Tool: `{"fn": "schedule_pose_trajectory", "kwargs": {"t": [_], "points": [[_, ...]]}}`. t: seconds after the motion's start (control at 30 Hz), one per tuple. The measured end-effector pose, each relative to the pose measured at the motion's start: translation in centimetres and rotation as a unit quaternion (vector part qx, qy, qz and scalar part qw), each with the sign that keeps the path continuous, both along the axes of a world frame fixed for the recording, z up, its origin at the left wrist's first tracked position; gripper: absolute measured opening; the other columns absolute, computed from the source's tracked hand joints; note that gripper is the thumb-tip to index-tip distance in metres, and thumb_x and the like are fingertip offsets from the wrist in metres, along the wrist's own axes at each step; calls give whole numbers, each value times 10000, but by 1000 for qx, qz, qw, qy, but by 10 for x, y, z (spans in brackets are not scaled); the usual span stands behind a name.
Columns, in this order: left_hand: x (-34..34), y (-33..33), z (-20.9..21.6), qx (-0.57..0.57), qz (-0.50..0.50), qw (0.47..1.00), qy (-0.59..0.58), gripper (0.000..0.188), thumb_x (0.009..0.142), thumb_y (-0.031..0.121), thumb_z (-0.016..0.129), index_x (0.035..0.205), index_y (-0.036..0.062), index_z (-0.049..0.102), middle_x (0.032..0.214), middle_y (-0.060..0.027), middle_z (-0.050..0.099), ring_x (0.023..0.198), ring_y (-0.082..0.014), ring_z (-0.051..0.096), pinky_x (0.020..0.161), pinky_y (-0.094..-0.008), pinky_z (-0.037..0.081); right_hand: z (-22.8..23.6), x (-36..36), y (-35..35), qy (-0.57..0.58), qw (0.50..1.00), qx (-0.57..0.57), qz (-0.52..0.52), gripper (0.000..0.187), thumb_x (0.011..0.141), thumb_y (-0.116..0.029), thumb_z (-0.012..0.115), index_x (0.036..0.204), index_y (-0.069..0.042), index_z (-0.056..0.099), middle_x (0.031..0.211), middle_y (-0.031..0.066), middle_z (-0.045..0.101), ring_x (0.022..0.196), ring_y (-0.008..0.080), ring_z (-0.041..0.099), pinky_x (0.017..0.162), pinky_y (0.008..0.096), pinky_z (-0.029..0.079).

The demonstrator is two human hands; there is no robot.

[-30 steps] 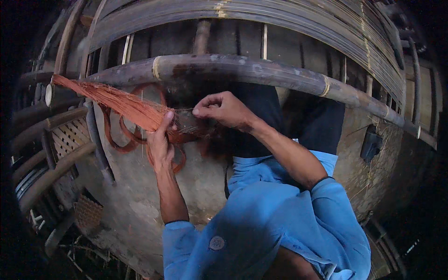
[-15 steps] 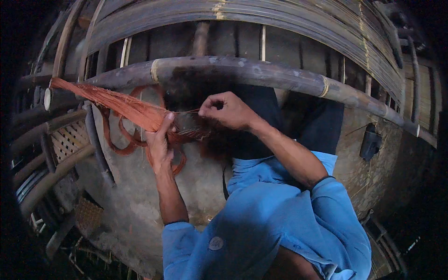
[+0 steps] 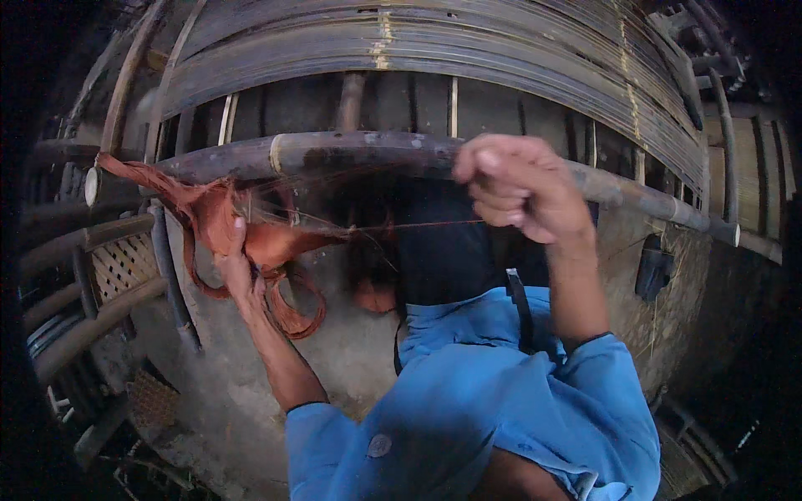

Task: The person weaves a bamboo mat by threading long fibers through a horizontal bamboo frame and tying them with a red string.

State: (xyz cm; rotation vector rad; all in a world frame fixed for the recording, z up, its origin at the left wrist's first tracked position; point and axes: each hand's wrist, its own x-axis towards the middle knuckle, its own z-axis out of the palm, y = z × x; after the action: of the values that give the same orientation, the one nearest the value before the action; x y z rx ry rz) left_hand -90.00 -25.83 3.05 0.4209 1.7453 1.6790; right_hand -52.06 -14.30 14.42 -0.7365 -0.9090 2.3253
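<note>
A bundle of reddish-orange fibre (image 3: 215,219) hangs at the left end of a thick bamboo pole, its upper end lying over the pole. My left hand (image 3: 237,265) grips the bundle from below, thumb pressed on the fibres. From the bundle's pointed end a thin orange strand (image 3: 418,225) runs tight to the right. It leads to my right hand (image 3: 522,188), raised in front of the pole with fingers closed on the strand. Loops of the same fibre (image 3: 296,309) dangle beneath my left hand.
The bamboo pole (image 3: 359,154) crosses in front of me, below a bamboo slat surface (image 3: 468,54). A bamboo frame with a woven lattice (image 3: 125,257) stands at left. A dark container (image 3: 654,267) hangs at right. A woven basket (image 3: 153,398) sits lower left.
My right hand has moved right and up, drawing the strand out longer. My left hand has shifted left, and the bundle now spreads and bends where it was straight.
</note>
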Motion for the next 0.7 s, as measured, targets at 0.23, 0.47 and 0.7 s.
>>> {"fn": "schedule_pose_trajectory", "kwargs": {"t": [0.23,0.47,0.7], "points": [[144,-5,59,111,-125,839,519,912,756,356,872,1406,-34,366,1369,-185,406,1246,-351,480,991,-466,457,58,-15,-24,2,996,93,8,306,1023,-266,579,1115,18,647,704,-18,567,577,53,508,546,214,420],[187,-32,46,37,-430,885,173,378,786,248,824,995,-26,669,955,-154,660,1019,-321,651,1015,-468,452,75,-31,-34,-21,990,139,13,257,1009,-232,595,1065,-4,699,759,-39,587,643,28,490,557,192,383],[124,-63,-10,64,-406,761,502,73,892,77,626,937,27,654,865,-118,678,882,-316,674,966,-453,481,45,11,32,-309,842,432,-94,269,935,-165,646,1138,9,679,992,65,687,804,148,634,709,276,511]]}}
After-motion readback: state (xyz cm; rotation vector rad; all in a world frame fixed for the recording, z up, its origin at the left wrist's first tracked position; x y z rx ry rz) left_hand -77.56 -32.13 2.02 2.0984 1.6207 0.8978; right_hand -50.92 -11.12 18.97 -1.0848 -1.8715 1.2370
